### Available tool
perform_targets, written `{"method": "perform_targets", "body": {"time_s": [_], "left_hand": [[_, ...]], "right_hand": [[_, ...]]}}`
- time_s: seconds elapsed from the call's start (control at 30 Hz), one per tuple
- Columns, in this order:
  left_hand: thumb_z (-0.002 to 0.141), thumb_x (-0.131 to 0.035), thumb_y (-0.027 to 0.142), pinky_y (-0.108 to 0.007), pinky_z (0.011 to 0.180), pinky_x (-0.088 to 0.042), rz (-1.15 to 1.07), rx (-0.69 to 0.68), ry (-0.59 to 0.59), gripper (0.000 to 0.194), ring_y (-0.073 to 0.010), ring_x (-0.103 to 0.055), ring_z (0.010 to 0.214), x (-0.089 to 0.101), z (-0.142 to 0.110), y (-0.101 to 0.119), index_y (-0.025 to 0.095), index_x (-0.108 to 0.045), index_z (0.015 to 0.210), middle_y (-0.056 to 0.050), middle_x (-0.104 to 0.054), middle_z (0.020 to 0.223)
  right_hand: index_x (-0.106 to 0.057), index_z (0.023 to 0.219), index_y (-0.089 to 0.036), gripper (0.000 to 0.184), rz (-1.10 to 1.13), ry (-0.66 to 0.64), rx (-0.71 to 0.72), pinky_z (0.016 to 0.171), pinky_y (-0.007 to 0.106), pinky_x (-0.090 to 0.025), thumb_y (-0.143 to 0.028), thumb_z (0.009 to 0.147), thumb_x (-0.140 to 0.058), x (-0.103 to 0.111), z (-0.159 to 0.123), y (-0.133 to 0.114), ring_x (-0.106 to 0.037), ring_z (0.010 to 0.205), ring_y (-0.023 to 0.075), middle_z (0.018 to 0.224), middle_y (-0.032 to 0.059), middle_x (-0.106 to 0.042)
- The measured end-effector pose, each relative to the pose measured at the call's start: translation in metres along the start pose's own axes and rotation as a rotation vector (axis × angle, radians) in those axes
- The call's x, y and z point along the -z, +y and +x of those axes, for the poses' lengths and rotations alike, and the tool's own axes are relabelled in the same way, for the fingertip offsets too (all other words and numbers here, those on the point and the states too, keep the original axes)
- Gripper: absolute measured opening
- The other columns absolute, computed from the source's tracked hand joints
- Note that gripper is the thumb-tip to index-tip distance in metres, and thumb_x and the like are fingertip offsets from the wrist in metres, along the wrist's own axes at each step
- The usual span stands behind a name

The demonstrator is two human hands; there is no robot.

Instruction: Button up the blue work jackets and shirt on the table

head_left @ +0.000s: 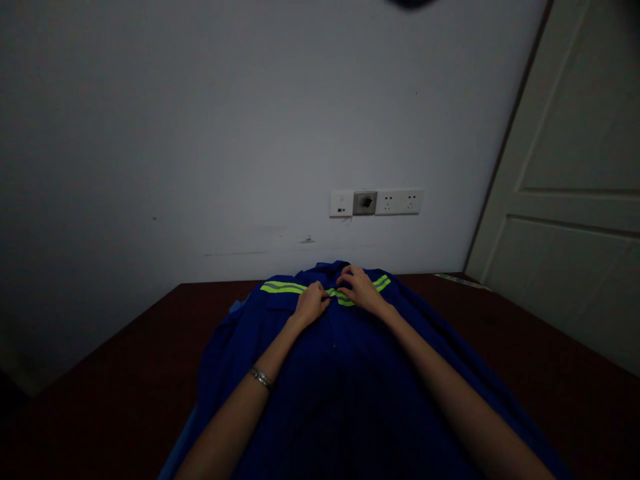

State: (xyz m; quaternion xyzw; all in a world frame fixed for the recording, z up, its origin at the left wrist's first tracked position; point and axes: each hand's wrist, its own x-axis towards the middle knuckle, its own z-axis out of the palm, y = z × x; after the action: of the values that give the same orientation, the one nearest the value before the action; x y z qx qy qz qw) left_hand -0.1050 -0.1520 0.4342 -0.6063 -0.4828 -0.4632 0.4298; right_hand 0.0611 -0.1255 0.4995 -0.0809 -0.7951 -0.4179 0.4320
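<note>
A dark blue work jacket (260, 333) with yellow-green and grey reflective strips (283, 287) lies spread out before me. My left hand (312, 303) is closed at the front of the jacket, its fingers pinching the fabric edge by the strip near the middle. Just to the right, my right hand (359, 288) rests over the same strip, fingers curved and apart, thumb near the fabric. Whether it grips any cloth is hard to see in the dim light. A bracelet (261, 378) circles my left wrist.
The jacket lies on a dark red-brown tabletop (150, 340) that meets a pale wall (225, 133). Sockets and switches (399, 202) sit on the wall behind the jacket. A panelled door (575, 267) stands at the right, with a flat strip (463, 281) on the table near it.
</note>
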Motion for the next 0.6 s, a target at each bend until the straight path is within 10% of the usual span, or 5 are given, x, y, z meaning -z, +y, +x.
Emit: {"method": "perform_targets", "body": {"time_s": [0.6], "left_hand": [[0.082, -0.049, 0.027, -0.029, 0.078, -0.042, 0.040, 0.026, -0.020, 0.024, -0.0203, -0.051, 0.092, 0.002, 0.002, 0.001, 0.017, -0.066, 0.095, -0.008, -0.055, 0.096]], "right_hand": [[-0.052, 0.102, -0.017, 0.023, -0.204, -0.307, 0.200, 0.070, 0.026, -0.036, -0.010, 0.081, -0.047, 0.004, 0.011, -0.028, -0.052, 0.091, 0.0206, 0.092, 0.0088, -0.061]]}}
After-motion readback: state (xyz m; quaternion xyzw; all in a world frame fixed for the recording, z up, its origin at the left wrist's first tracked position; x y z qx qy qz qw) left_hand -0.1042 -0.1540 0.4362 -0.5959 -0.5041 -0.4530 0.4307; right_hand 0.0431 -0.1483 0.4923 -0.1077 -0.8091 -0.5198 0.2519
